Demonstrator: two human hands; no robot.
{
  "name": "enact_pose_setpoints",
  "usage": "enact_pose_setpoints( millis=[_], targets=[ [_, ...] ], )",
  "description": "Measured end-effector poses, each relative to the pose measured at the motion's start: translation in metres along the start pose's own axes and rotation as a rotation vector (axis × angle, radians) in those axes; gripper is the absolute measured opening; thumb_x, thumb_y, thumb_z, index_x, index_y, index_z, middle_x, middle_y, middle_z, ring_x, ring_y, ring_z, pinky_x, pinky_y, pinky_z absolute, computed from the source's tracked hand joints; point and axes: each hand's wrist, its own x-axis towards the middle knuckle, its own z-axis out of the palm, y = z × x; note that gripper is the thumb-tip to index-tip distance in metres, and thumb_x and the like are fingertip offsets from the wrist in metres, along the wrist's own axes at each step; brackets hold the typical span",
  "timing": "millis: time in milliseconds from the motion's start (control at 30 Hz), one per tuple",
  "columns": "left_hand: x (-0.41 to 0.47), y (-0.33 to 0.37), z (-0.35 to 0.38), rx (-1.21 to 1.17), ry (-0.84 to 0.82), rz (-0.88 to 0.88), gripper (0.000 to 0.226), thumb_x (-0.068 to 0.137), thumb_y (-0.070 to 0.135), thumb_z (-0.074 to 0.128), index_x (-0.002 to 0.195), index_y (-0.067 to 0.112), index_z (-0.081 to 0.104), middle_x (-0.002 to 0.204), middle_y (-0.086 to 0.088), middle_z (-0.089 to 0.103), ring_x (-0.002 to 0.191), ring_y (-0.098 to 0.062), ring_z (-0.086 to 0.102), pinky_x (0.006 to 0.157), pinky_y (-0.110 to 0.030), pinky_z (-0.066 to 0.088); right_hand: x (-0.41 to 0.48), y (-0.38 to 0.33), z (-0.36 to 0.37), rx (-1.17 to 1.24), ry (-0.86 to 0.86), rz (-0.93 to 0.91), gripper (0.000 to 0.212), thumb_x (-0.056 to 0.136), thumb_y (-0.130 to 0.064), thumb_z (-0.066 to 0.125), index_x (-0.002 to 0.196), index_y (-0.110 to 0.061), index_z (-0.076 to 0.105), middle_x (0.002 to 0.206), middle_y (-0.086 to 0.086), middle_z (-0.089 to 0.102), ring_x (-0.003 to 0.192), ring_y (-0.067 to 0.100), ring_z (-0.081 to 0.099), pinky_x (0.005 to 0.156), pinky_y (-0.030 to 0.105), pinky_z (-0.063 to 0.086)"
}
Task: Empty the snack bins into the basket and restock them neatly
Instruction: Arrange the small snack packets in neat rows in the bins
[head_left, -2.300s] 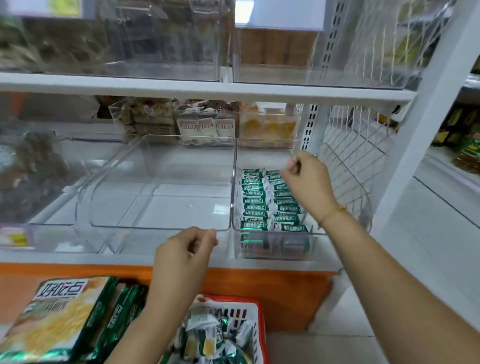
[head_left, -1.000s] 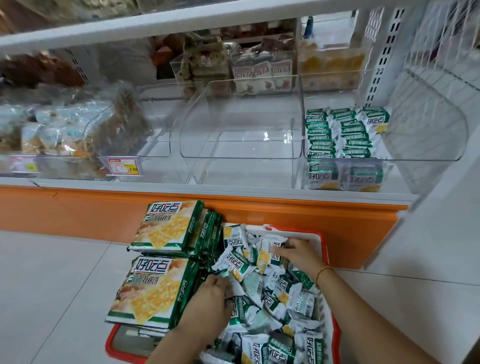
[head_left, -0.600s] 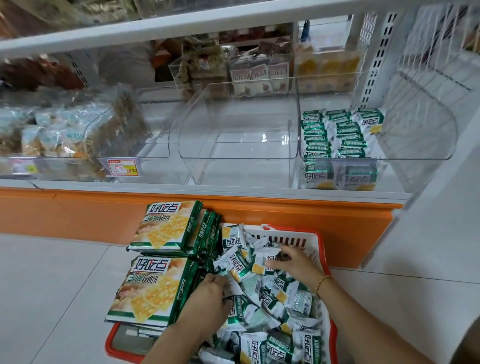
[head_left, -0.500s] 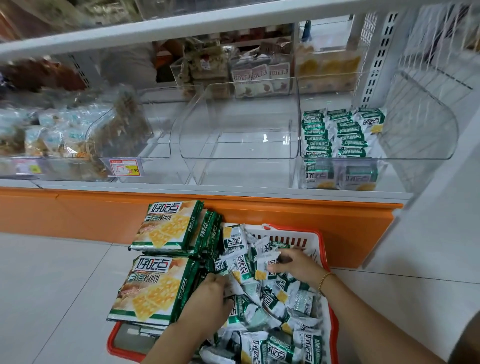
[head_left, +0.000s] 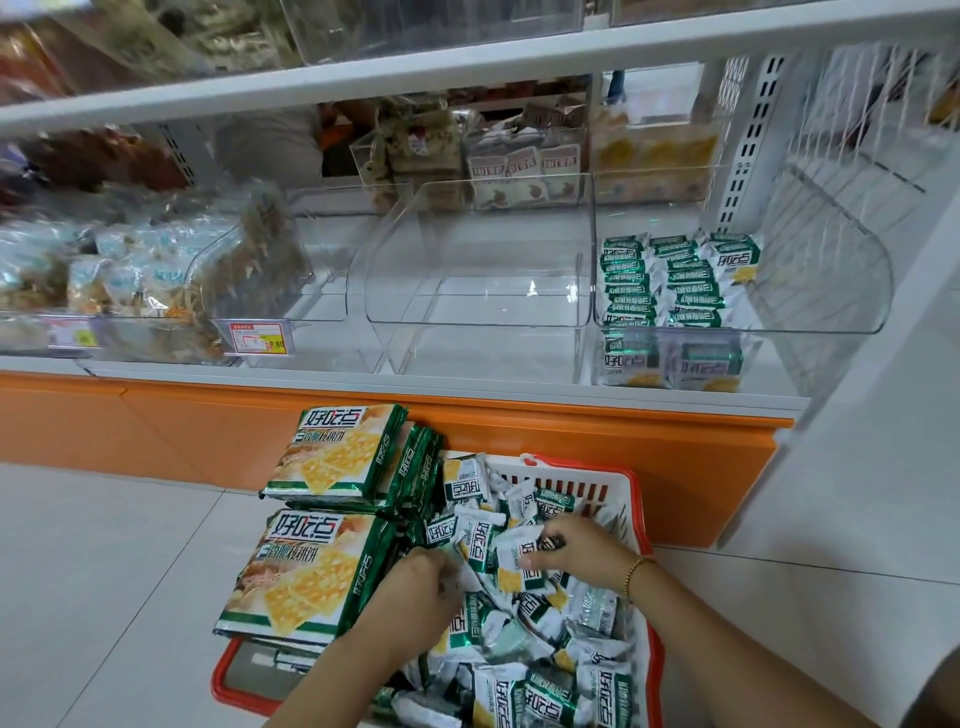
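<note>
A red basket (head_left: 641, 512) on the floor holds a heap of small green-and-white snack packets (head_left: 535, 639). Both my hands are down in the heap. My left hand (head_left: 421, 587) curls its fingers into the packets at the heap's left side. My right hand (head_left: 576, 553) pinches a small packet (head_left: 514, 558) near the middle. On the shelf above, the right clear bin (head_left: 810, 312) holds neat rows of the same packets (head_left: 665, 280). The middle clear bin (head_left: 478, 312) has nothing in it.
Two stacks of large green cracker bags (head_left: 332, 452) lie across the basket's left side. Bins of other snacks (head_left: 130, 280) fill the shelf's left part, with a price tag (head_left: 258, 336) in front. An orange shelf base (head_left: 363, 431) runs behind the basket. White tiled floor (head_left: 104, 571) lies to the left.
Earlier both hands were up at the shelf, the right one in the right bin. They have dropped into the basket and are sorting through the small packets; the right hand has shifted slightly.
</note>
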Motion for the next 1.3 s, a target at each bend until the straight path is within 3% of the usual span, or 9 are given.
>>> enact_pose_setpoints(
  millis=[333,400,533,633,833,967,1067,1200,1300],
  targets=[
    [0.000,0.048,-0.034,-1.088,-0.068,-0.126,0.017,0.090,0.026,0.063,0.100,0.013,0.066,0.089,0.001,0.065,0.076,-0.008,0.063,0.065,-0.019,0.054,-0.057,-0.044,-0.046,0.531,-0.157,-0.266,0.048,0.077,-0.048,0.072,0.101,-0.007,0.063,0.086,0.001,0.065,0.077,0.009,0.059,0.079,0.026,0.051],
    [0.000,0.058,-0.036,-1.085,-0.061,-0.046,0.016,0.089,0.018,0.063,0.076,0.009,0.059,0.065,0.002,0.051,0.054,-0.002,0.052,0.053,-0.014,0.046,-0.065,-0.054,-0.056,0.565,-0.198,-0.317,0.044,0.081,-0.031,0.065,0.113,-0.001,0.059,0.084,-0.009,0.072,0.075,-0.001,0.064,0.071,0.016,0.052],
    [0.004,0.066,-0.037,-1.050,0.074,0.041,0.042,0.072,0.029,0.074,0.063,0.014,0.036,0.060,0.001,0.030,0.052,-0.011,0.040,0.055,-0.019,0.046,-0.072,-0.059,-0.069,0.549,-0.135,-0.394,0.035,0.084,-0.036,0.071,0.113,-0.017,0.068,0.115,0.009,0.065,0.112,0.044,0.055,0.103,0.056,0.041],
    [0.006,0.068,-0.044,-1.050,0.118,0.050,0.049,0.063,0.035,0.077,0.060,0.019,0.031,0.056,0.006,0.028,0.061,-0.015,0.039,0.058,-0.024,0.046,-0.085,-0.060,-0.088,0.488,-0.116,-0.369,0.034,0.076,-0.046,0.075,0.105,-0.030,0.072,0.108,-0.002,0.069,0.109,0.024,0.062,0.099,0.039,0.046],
    [0.011,0.078,-0.055,-0.997,0.101,0.071,0.043,0.081,0.025,0.072,0.066,0.017,0.033,0.065,0.000,0.028,0.071,-0.018,0.041,0.057,-0.018,0.046,-0.097,-0.075,-0.107,0.400,0.026,-0.349,0.043,0.077,-0.042,0.075,0.109,-0.015,0.068,0.109,-0.004,0.071,0.105,0.014,0.066,0.092,0.026,0.050],
    [0.011,0.097,-0.061,-0.982,-0.019,0.122,0.043,0.082,0.042,0.062,0.090,-0.001,0.063,0.089,-0.010,0.069,0.080,-0.020,0.061,0.070,-0.023,0.053,-0.100,-0.092,-0.105,0.322,0.122,-0.347,0.040,0.077,-0.044,0.069,0.113,-0.026,0.067,0.116,-0.012,0.069,0.111,0.006,0.063,0.098,0.030,0.047],
    [0.009,0.115,-0.069,-0.973,-0.049,0.128,0.047,0.088,0.057,0.044,0.105,0.023,0.072,0.103,0.001,0.074,0.096,-0.014,0.068,0.084,-0.028,0.055,-0.105,-0.099,-0.109,0.325,0.207,-0.358,0.032,0.079,-0.041,0.065,0.109,-0.029,0.066,0.108,-0.018,0.070,0.103,0.001,0.065,0.092,0.024,0.049],
    [0.015,0.129,-0.078,-0.853,-0.045,0.210,0.076,0.061,0.069,0.066,0.107,0.009,0.067,0.109,-0.006,0.070,0.103,-0.023,0.065,0.090,-0.031,0.054,-0.104,-0.098,-0.115,0.345,0.347,-0.407,0.039,0.074,-0.044,0.072,0.101,-0.017,0.064,0.097,0.000,0.074,0.092,0.021,0.071,0.086,0.045,0.051],
    [0.021,0.139,-0.084,-0.864,-0.066,0.247,0.074,0.058,0.058,0.076,0.109,0.007,0.064,0.108,-0.019,0.068,0.101,-0.031,0.065,0.095,-0.044,0.050,-0.101,-0.093,-0.122,0.388,0.456,-0.381,0.049,0.067,-0.052,0.079,0.102,-0.026,0.058,0.103,-0.003,0.070,0.092,0.012,0.069,0.081,0.033,0.055]
  ],
)
